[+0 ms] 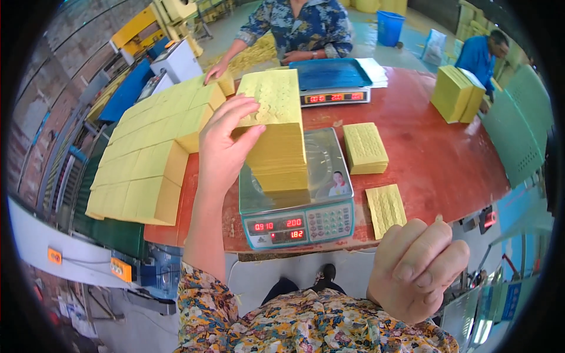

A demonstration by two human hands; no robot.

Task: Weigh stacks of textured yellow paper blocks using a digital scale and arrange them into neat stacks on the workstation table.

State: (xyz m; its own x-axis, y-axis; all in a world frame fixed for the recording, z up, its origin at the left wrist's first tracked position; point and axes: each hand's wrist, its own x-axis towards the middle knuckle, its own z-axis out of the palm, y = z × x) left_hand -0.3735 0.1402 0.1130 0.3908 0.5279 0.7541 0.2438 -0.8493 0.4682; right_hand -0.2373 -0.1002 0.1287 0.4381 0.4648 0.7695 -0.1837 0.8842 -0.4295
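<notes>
A tall stack of yellow perforated paper sheets (276,147) stands on the metal pan of a digital scale (297,226) with lit red digits. At the stack's left near corner is my left hand (226,138), thumb and fingers apart; its fingertips overlap the top of the stack, and I cannot tell how firmly they touch. My right hand (418,267) is raised at the near right, fingers curled in; what it holds, if anything, is hidden. Just beyond it a thin yellow sheet pad (386,209) lies on the red table (435,159). A shorter yellow stack (365,148) sits right of the scale.
Many yellow paper bundles (141,153) fill the left side. Across the table, a person in a patterned shirt (303,29) rests a hand on them, beside a second scale (332,79). Another person in blue (475,56) is near more bundles (456,94) at the far right.
</notes>
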